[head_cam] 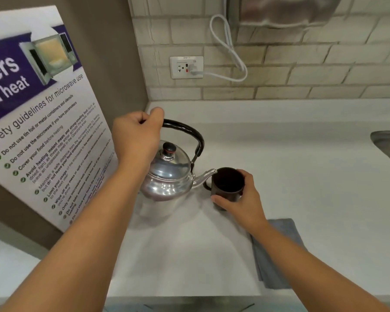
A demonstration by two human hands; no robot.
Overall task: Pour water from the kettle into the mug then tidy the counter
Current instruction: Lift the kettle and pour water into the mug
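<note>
The left hand (pixel 136 136) grips the kettle (pixel 169 176) handle, its spout tip at the rim of the mug (pixel 227 183) (right hand (pixel 241 199) wrapped round it), so tilting rightward pours.

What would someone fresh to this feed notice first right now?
The shiny steel kettle at centre, lifted and tilted by the left hand on its black handle, spout tip at the rim of the dark mug. The right hand steadies that mug on the white counter. Next, the big microwave safety poster on the left wall, and a grey cloth under the right forearm.
</note>
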